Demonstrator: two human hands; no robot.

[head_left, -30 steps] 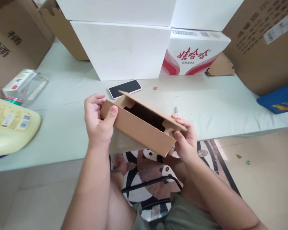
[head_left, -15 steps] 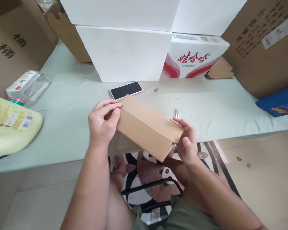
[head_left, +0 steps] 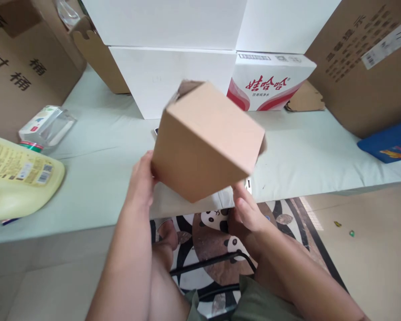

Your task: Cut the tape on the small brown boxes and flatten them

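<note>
A plain brown cardboard box (head_left: 203,142) is held tilted in the air over the near edge of the covered surface, blurred by motion. At its lower left side, my left hand (head_left: 141,180) grips it, the fingertips hidden behind the cardboard. My right hand (head_left: 249,207) is at the box's lower right edge, thumb and fingers close together and partly out of sight. Just above that hand a small white piece with dark slots (head_left: 248,185) peeks out from under the box. A flap stands up at the box's upper left. Most of a phone (head_left: 156,131) is covered by the box.
White cartons (head_left: 130,80) are stacked behind, beside a red-and-white printed carton (head_left: 270,84). To the left lie a yellow jug (head_left: 23,178) and a clear bottle (head_left: 50,125). A blue package (head_left: 387,145) and a large brown carton (head_left: 361,80) are on the right.
The cardboard box has risen and turned, showing a broader face and now covering most of the phone. My left hand has shifted down its side; my right hand has moved lower and inward.
</note>
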